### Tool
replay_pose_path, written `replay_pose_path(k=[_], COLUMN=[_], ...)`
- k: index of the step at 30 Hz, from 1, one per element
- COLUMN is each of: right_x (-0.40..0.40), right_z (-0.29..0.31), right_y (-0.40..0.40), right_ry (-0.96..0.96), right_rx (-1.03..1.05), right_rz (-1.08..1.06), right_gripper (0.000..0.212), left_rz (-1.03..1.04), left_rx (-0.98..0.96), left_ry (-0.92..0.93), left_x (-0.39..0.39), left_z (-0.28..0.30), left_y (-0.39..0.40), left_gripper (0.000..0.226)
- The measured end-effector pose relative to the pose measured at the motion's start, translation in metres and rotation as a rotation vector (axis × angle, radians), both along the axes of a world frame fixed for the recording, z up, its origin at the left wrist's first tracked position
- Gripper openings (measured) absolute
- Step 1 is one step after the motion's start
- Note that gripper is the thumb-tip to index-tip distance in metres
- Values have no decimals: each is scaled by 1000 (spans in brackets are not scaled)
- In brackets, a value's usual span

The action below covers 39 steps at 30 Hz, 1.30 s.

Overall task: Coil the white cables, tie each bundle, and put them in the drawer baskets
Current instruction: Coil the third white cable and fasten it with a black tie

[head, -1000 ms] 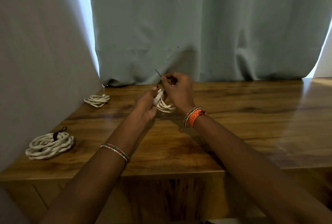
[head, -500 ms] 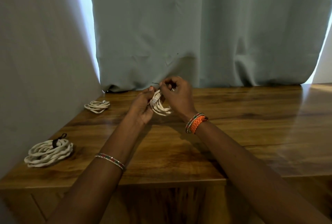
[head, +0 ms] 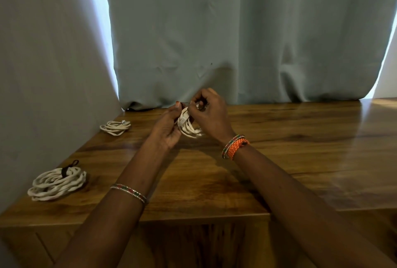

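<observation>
White cables first: three coils in view, all over the wide glossy brown wooden tabletop [head: 300, 149]. Behind the tabletop hangs a pale grey-green fabric curtain [head: 236, 42], bright light showing at its left and right edges. Biggest coil is the thick twisted white cable bundle [head: 57, 184] at near left, lying flat on the wood, with a black strap tie [head: 65, 171] wrapped round its far side, strap tail sticking up. Next, the thin loose white cable coil [head: 115, 127] at far left near the curtain, flat on the wood; no tie can be made out on it. Smallest, the small white cable coil held up [head: 189, 128] between both hands at centre, above the table surface. Left hand [head: 166, 128] grasps the coil's left side, fingers curled round it. Right hand [head: 211, 113] fingers curled, pinching a thin dark wire tie [head: 185, 102] at the coil's top. Beaded thin bangle [head: 129, 192] on left forearm, orange woven wristband [head: 235, 146] on right wrist.
</observation>
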State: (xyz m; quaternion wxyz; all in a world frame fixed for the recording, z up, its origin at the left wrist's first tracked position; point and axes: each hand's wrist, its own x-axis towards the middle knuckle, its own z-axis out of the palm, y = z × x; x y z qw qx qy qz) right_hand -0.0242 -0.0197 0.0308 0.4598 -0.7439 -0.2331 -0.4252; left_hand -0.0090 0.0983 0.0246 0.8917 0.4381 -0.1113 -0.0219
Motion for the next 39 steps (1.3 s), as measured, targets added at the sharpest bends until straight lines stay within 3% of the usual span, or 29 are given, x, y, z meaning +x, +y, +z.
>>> replay_pose_path(k=[12,17,20,26,39], right_x=[-3,-2,-2,-3,-6], right_z=[-1,-1,0,-2,-3], right_y=[1,1,2,1,3], right_ry=[-34,-35,-27,-51,-78], right_rx=[-127,-107,-117,-133,-96], right_rz=[1,5,11,7,-12], right_gripper=[9,10,11,11,11], left_rz=[111,130,143,156,143], left_rx=[86,50,49,51,19], left_ry=[22,7,3,-11,-36], left_x=[-2,-4,-3,-3,-8], left_z=[1,0,-1,0,2], left_y=[3,0,0,0,-2], left_gripper=[11,35,39,10,10])
